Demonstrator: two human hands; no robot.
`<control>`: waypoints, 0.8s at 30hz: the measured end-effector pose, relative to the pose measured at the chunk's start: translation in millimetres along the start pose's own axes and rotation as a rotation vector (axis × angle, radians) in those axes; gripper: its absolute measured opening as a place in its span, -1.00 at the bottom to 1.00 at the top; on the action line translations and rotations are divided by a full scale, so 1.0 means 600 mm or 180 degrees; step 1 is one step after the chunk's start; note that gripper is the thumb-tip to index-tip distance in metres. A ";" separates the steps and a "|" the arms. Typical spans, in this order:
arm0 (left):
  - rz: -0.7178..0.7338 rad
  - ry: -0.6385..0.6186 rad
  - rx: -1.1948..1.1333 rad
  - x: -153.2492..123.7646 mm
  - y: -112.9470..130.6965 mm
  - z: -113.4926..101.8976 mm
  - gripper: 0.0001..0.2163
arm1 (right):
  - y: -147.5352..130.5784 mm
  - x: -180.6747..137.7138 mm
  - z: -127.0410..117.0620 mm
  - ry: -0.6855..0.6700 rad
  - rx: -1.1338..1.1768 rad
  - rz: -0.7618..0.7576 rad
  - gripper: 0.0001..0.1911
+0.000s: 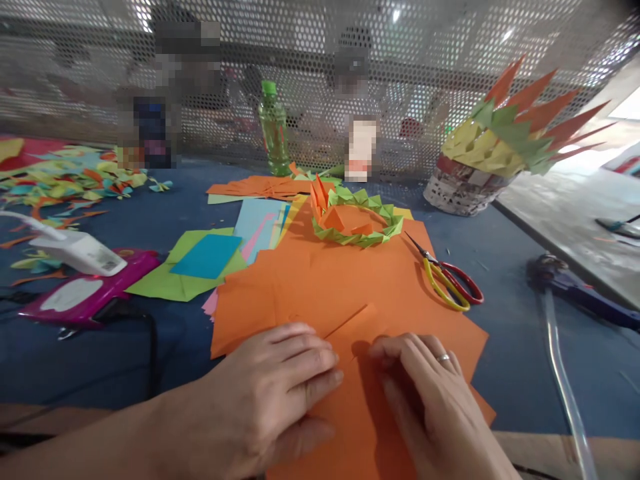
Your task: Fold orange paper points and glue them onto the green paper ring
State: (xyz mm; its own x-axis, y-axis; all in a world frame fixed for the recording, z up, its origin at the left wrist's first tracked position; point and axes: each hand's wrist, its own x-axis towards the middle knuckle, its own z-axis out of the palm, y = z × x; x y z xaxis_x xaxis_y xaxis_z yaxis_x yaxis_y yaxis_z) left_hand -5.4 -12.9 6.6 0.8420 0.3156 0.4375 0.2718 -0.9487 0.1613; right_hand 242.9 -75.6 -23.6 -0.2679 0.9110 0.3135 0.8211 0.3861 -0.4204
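Observation:
My left hand (pixel 280 387) lies flat with its fingers stretched out over a small orange paper piece (pixel 357 320). Under both hands spreads a stack of larger orange paper sheets (pixel 320 280). My right hand (pixel 425 387), with a ring on one finger, is curled, and its index fingertip presses on the right side of the same small piece. Its inner fingers are partly hidden. Beyond the hands, on the sheets, sits a ring of folded green and orange paper (pixel 360 227). To its right lie scissors (pixel 445 277) with one yellow and one red handle.
At left lie green paper (pixel 175 283) with a blue square, a magenta power strip (pixel 95 293) with a white charger (pixel 80 252), and many paper scraps (pixel 65 177). A green bottle (pixel 273 133) and a folded-paper basket (pixel 475 160) stand behind. A glue gun (pixel 590 293) lies right.

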 end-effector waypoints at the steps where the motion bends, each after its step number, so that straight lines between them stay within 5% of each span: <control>1: 0.0029 0.0009 -0.0003 -0.001 -0.001 0.002 -0.68 | 0.002 -0.001 -0.002 -0.0007 0.0033 -0.0039 -0.80; 10: 0.0185 0.0140 0.0073 -0.010 -0.006 0.015 -0.72 | 0.047 -0.012 -0.030 0.0237 -0.0132 -0.0113 -0.49; 20: 0.0285 0.0169 0.0109 -0.017 -0.011 0.022 -0.72 | 0.043 0.008 -0.023 0.0734 -0.0299 -0.0205 -0.73; 24: 0.0076 0.0323 0.0384 -0.005 0.018 0.023 -0.76 | 0.022 -0.010 -0.018 0.1059 -0.0748 -0.0363 -0.84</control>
State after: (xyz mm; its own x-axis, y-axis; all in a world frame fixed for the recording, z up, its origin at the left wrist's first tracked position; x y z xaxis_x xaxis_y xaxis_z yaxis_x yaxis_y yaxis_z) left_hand 1.3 -24.2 -5.5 0.7991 0.2873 0.5281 0.3115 -0.9492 0.0450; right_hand 261.1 -77.6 -21.8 -0.2180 0.7530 0.6209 0.8984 0.4033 -0.1736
